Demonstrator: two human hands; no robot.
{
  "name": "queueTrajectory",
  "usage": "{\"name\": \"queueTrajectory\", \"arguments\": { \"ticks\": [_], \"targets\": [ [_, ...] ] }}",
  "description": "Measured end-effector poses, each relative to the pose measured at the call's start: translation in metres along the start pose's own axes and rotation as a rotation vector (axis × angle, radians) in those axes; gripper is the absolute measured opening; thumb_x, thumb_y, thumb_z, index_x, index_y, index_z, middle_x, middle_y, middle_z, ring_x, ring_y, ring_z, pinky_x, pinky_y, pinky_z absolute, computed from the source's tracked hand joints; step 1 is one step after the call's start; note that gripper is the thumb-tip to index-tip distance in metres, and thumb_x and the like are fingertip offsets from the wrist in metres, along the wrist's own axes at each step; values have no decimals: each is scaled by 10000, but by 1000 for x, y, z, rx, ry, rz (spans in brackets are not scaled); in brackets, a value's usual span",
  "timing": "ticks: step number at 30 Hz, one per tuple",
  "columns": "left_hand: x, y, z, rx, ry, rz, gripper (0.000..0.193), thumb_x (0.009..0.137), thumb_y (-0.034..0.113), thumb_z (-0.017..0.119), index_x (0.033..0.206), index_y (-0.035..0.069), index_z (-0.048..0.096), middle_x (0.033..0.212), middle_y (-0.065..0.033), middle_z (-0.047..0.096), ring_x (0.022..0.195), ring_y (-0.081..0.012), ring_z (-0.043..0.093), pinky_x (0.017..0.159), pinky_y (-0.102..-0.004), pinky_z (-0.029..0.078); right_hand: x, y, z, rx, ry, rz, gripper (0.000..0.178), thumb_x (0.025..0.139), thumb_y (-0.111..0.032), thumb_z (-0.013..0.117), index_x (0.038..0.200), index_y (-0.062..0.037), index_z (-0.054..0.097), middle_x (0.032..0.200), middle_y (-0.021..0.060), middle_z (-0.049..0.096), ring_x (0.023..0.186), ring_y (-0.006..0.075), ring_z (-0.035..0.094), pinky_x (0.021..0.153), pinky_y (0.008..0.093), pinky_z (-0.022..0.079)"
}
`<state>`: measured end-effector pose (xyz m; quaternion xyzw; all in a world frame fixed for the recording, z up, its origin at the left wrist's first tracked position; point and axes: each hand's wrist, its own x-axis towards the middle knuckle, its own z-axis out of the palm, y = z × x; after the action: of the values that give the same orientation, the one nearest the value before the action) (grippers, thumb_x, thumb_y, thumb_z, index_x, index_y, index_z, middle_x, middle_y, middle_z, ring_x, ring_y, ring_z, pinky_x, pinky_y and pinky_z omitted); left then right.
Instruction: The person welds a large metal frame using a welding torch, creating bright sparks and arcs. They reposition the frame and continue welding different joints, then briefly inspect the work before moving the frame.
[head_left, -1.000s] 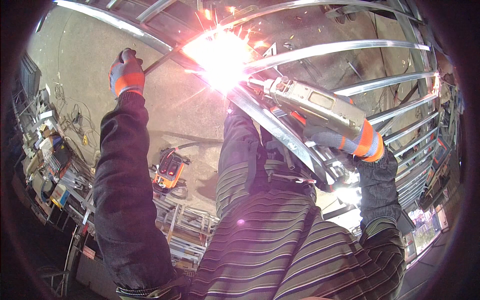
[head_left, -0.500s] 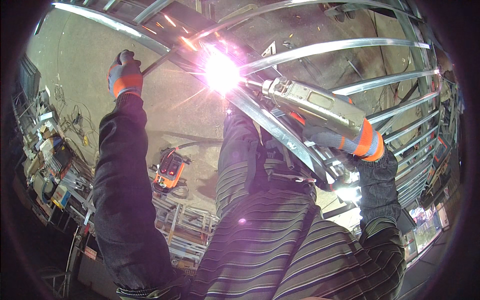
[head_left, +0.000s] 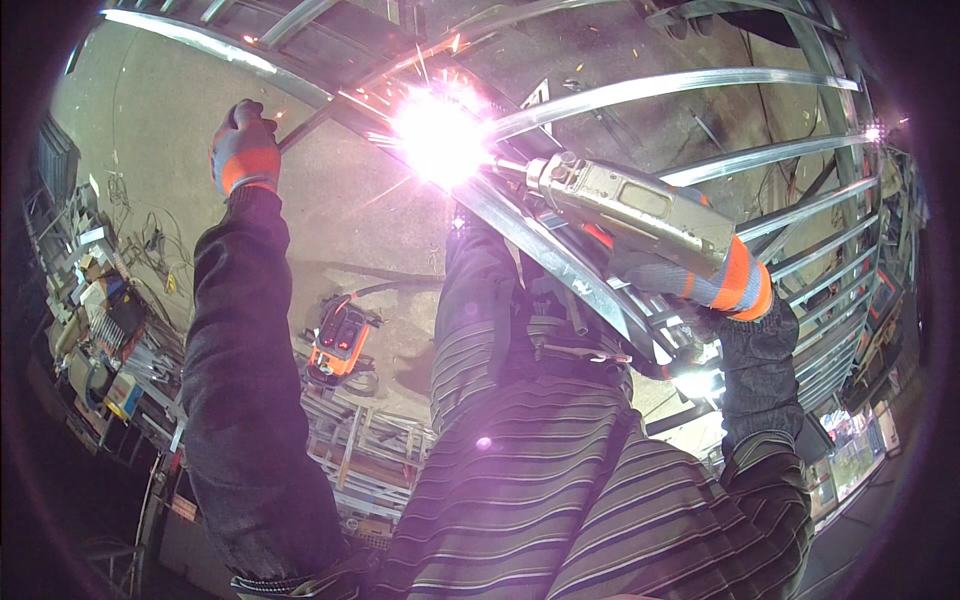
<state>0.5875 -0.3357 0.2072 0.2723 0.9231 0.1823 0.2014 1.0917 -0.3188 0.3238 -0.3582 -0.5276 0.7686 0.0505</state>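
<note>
My right hand (head_left: 690,270), in a grey glove with orange bands, is wrapped round the grip of a metallic handheld welding gun (head_left: 640,205). Its nozzle meets a steel frame, where a blinding white-pink glare (head_left: 443,135) hides the contact spot and sparks fly off. At the upper left my left hand (head_left: 246,150), gloved alike, is closed on the outer end of a thin metal bar (head_left: 308,128). The bar's other end reaches the frame near the glare. A broad shiny beam (head_left: 550,255) of the frame runs down toward my waist.
Curved shiny rails (head_left: 690,90) fan out at the right. An orange-and-black machine (head_left: 338,340) with a hose stands on the floor. Stacked metal stock (head_left: 365,450) lies behind it, and cables (head_left: 150,240) lie at the left. A second bright glare (head_left: 697,383) shows near my right forearm.
The glare has grown larger and the sparks spread differently. My left hand has shifted very slightly left with the bar; the welding gun stays almost where it was.
</note>
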Motion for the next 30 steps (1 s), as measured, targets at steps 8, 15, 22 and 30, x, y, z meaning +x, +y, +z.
{"name": "queueTrajectory", "arguments": {
  "ticks": [8, 15, 22, 30],
  "targets": [
    [-3, 5, -2, -40, -9, -21, 417, 938, 386, 514, 1096, 103, 776, 871, -96, 768, 819, -216, 707, 796, -374, 538, -1, 7, -2, 48, -30, 4, 594, 899, -133, 791, 1431, -6, 561, 1357, 128, 653, 1184, 200, 651, 1011, 336, 508],
    [6, -6, 2, -43, -15, -12, 434, 934, 411, 509, 1107, 121, 781, 882, -84, 777, 859, -218, 725, 824, -375, 538, -6, 6, 3, 57, 96, 107, 755, 791, -82, 866, 1460, -6, 525, 1278, 144, 691, 1092, 186, 696, 955, 342, 559],
    [9, -11, 3, -131, 0, 49, 323, 954, 301, 567, 1065, 64, 755, 842, -139, 744, 719, -214, 678, 666, -364, 549, 1, 4, 2, -73, 47, -56, 718, 800, -90, 868, 1439, -9, 551, 1230, 139, 712, 1085, 164, 691, 958, 332, 551],
    [14, -18, 4, -138, 3, 81, 360, 967, 314, 536, 1068, 44, 751, 858, -158, 748, 715, -234, 682, 680, -368, 553, -35, -10, -9, -4, 69, 24, 718, 823, -77, 828, 1470, -27, 521, 1215, 102, 705, 1103, 164, 643, 966, 319, 519]
  ]
}}
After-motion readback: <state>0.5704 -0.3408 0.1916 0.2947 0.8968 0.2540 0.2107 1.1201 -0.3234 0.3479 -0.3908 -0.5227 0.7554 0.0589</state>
